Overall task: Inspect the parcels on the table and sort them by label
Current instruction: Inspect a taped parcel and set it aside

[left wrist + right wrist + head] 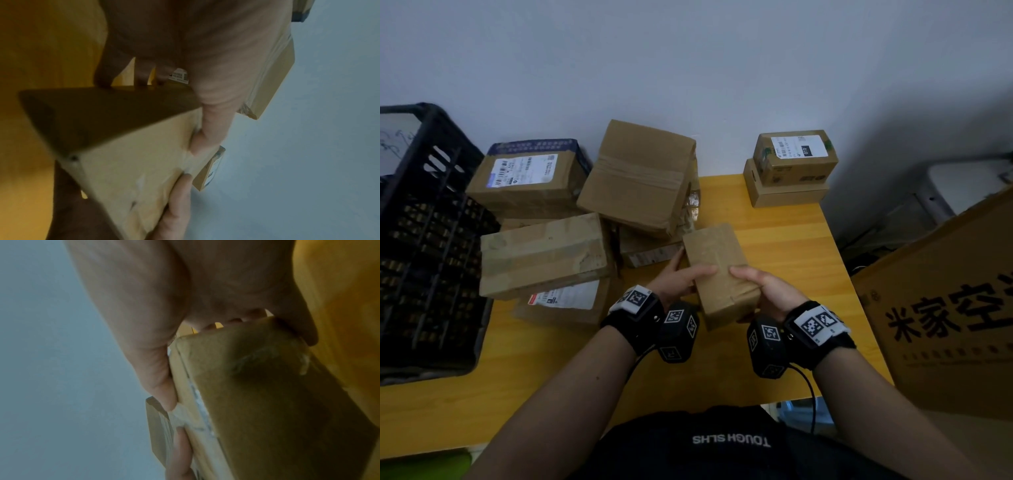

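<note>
A small taped brown parcel [717, 270] is held above the yellow table [784, 240] between both hands. My left hand [681, 274] grips its left side, thumb on top and fingers beneath. On the right side my right hand [760, 284] grips it the same way. No label shows on its upper face. The left wrist view shows the parcel [131, 162] with my left thumb lying along its edge; the right wrist view shows the parcel [257, 394] with my right thumb on its top edge.
A heap of several brown parcels [640, 178] lies at the left and centre, some with white labels. Two stacked labelled boxes [791, 164] stand at the far right corner. A black crate [424, 240] sits at the left, a large printed carton [945, 308] at the right.
</note>
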